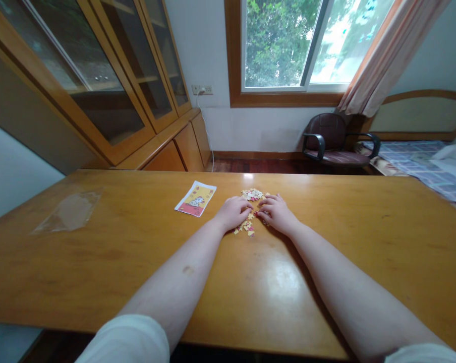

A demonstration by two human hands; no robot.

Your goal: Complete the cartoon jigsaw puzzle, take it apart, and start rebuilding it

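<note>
Small jigsaw pieces lie in a pile (252, 194) just beyond my hands, cream, yellow and red. My left hand (233, 214) rests palm down beside them, its fingers bent together; what lies under the fingertips is hidden. Nearer to me, loose jigsaw pieces (246, 228), mostly yellow, spread out from below that hand. From the other side my right hand (278, 214) reaches in with fingers apart and lightly curved. A few pieces show beneath it and a reddish one sits by its fingertips. To the left lies a picture card (196, 198) in yellow and red, showing a white animal-like figure.
The wooden table (137, 262) runs wide across the view. On its left lies a clear plastic bag (69, 210). Behind stand a glass-door cabinet (152, 70), an office chair (328, 138) and a bed (417, 159), with a window (281, 45) above.
</note>
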